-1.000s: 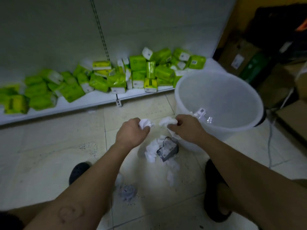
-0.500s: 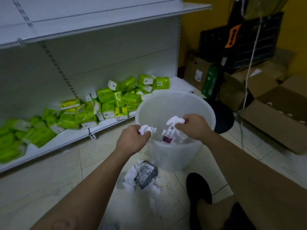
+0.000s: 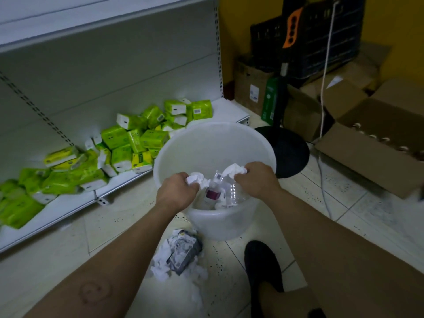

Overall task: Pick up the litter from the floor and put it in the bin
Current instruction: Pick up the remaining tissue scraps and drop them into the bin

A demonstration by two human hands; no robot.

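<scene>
A translucent white bin [image 3: 206, 143] stands on the tiled floor in front of me. Over its near rim, my left hand [image 3: 176, 193] grips a crumpled white tissue [image 3: 197, 179]. To the right, also above the bin's mouth, my right hand [image 3: 257, 179] holds a second crumpled tissue [image 3: 234, 169]. Inside the bin lie a clear plastic bottle [image 3: 236, 195], a small pack with a dark red label [image 3: 212, 195] and white paper. More litter [image 3: 177, 255] lies on the floor just below the bin: torn white tissue around a grey crumpled wrapper.
A low white shelf [image 3: 119, 189] at the left carries several green tissue packs [image 3: 128, 143]. Cardboard boxes [image 3: 367, 143], a black round fan base [image 3: 289, 150] and a white cable [image 3: 323, 171] stand at the right. My black shoe [image 3: 261, 265] is beside the floor litter.
Both hands have risen from near the floor litter and moved over the bin's mouth, each still gripping its tissue. My view has lifted and shifted right.
</scene>
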